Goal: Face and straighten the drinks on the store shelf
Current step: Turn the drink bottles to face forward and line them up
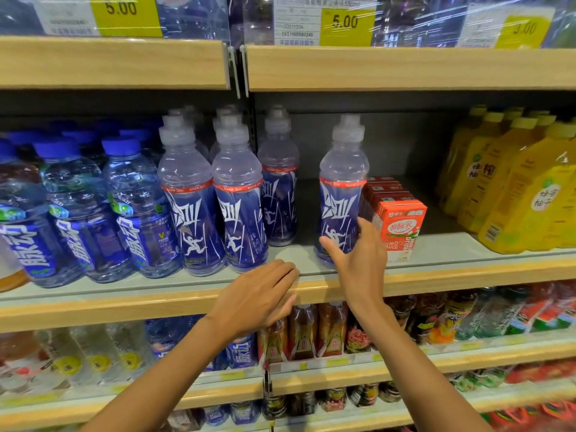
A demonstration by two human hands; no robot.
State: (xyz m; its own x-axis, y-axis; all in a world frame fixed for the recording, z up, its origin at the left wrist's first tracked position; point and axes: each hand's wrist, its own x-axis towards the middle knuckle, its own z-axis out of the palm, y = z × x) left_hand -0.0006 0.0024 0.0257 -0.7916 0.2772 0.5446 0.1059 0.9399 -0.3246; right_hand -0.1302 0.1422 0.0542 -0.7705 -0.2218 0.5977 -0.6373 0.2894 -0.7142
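Clear sports-drink bottles with dark blue labels stand upright on the middle shelf (174,283). One bottle (342,188) stands alone at the front, label facing out, and my right hand (358,257) wraps its lower part, thumb on the left and fingers on the right. Two matching bottles (190,210) (240,210) stand side by side at the front left, with another (279,194) set further back behind a gap. My left hand (258,297) hovers palm down over the shelf's wooden front edge, holding nothing.
Blue-capped water bottles (137,207) fill the shelf's left. A red drink carton (402,226) touches the held bottle's right side, and yellow juice bottles (526,188) stand at the far right. Price tags (346,24) hang above; more drinks fill the lower shelves.
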